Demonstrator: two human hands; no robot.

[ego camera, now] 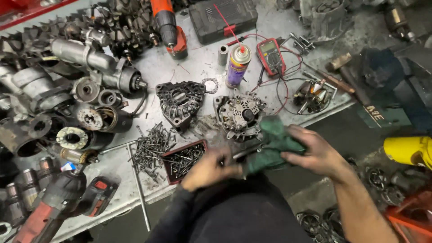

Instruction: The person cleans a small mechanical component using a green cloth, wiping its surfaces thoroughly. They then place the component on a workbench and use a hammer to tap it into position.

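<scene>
My left hand is closed around a slim metal tool or rod at the workbench's front edge, next to a red tray of screws. My right hand grips a green rag that wraps over the other end of that metal piece. Just beyond the rag an alternator housing sits on the metal bench. A black alternator end cover lies to its left.
A spray can, a red multimeter with leads and a red drill stand behind. Starter motors and rotors crowd the left. A loose screw pile, a cordless impact wrench, hammers and a yellow tool are around.
</scene>
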